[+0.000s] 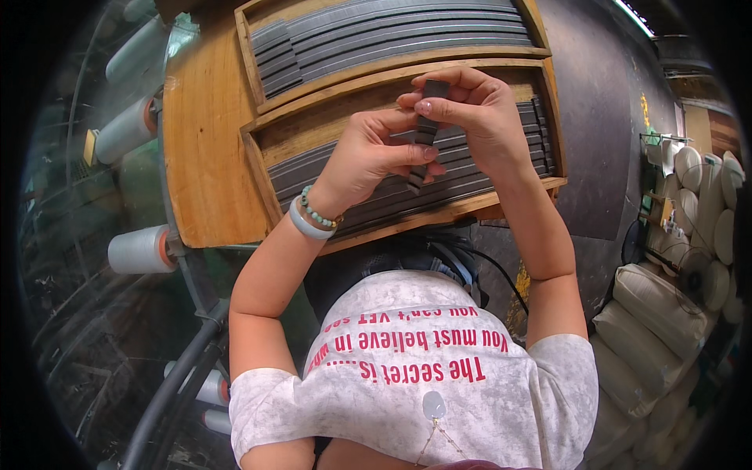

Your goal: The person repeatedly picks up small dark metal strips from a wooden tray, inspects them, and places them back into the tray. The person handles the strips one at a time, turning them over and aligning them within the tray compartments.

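Between both hands is a short stack of thin dark strips (426, 130), slanting over the nearer wooden tray. My left hand (382, 147), with a bead bracelet and a pale bangle at its wrist, pinches the stack's lower part between thumb and fingers. Higher up, my right hand (470, 108) grips its top end, thumb across the front. Under the hands, rows of dark grey flat strips (364, 191) lie side by side in the nearer wooden tray (411, 226). What the strips are made of cannot be told.
A second wooden tray (388, 79) of similar strips (411, 35) adjoins on the far side. Both trays rest by a wooden board (202, 135). White thread cones (138, 249) and a metal rail (176, 376) stand left. Wrapped white bundles (658, 311) are stacked right; a black cable (499, 267) hangs near my body.
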Tool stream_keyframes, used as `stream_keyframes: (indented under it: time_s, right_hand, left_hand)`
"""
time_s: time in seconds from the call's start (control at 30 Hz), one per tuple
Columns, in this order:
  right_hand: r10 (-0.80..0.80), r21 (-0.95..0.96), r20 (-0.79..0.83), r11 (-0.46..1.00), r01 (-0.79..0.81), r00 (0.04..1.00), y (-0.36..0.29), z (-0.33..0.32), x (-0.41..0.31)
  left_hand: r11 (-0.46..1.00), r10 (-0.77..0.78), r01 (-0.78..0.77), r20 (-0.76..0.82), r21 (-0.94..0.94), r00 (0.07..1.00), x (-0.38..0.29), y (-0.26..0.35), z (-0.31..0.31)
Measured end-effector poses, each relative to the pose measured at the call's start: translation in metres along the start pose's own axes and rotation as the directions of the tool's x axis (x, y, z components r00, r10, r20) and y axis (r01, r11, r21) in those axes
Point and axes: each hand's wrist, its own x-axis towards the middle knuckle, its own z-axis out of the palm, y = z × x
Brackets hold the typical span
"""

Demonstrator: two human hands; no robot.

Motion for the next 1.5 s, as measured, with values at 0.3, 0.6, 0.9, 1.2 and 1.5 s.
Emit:
stream_keyframes:
  time_s: [0.3, 0.6, 0.9, 1.2, 1.5]
  right_hand:
    - [-0.032, 0.068, -0.006, 0.997, 0.032, 0.999, 0.003, 0.0, -0.008]
    - [-0.034, 0.055, -0.056, 0.998, 0.037, 0.998, 0.01, -0.005, -0.011]
    - [-0.119, -0.145, -0.07, 0.984, 0.108, 0.99, 0.004, -0.006, -0.002]
    - [-0.096, -0.249, 0.002, 0.964, 0.094, 0.995, -0.003, -0.003, 0.009]
    - [-0.29, -0.027, -0.087, 0.957, 0.289, 0.953, -0.023, -0.028, 0.018]
  left_hand:
    - [1.0, 0.0, 0.0, 0.006, -0.015, 1.0, -0.001, -0.003, -0.001]
    - [0.997, -0.022, 0.022, 0.004, -0.08, 1.0, -0.001, -0.003, -0.001]
    - [0.986, 0.065, -0.061, -0.024, 0.155, 0.998, 0.002, -0.007, -0.002]
    - [0.988, 0.041, -0.038, -0.015, 0.151, 0.999, 0.001, -0.004, -0.003]
    - [0.987, -0.076, 0.073, 0.019, 0.142, 0.997, 0.001, -0.007, -0.008]
